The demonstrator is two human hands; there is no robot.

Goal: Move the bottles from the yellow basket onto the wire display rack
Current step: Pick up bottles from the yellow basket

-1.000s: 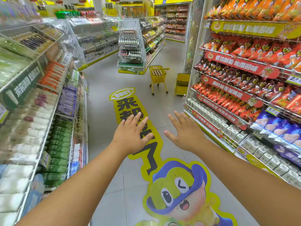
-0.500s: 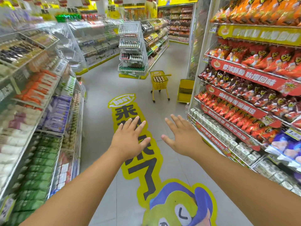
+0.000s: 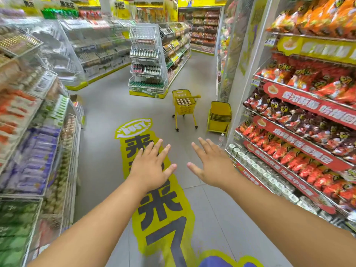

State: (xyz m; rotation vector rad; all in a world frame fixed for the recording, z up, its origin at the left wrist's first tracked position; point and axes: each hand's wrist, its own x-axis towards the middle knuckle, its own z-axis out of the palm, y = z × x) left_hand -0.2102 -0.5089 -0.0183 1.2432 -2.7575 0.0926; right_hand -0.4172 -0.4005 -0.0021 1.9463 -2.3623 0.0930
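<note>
Ahead, the wire display rack (image 3: 147, 62) closes the aisle, the yellow basket (image 3: 184, 105) of bottles (image 3: 183, 101) just before it. Left hand (image 3: 150, 168) and right hand (image 3: 211, 166) hover released, fingers spread; best walk right up before reaching.

Left shelves (image 3: 28, 116) motion-blurred; bottles (image 3: 183, 101) in yellow basket (image 3: 184, 108) too small to identify.

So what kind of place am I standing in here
Most likely a snack or grocery shop aisle. Shelves on the right hold rows of red snack bags with price strips, a yellow basket on wheels holds bottles, and a wire display rack of bottles stands beyond it.
</note>
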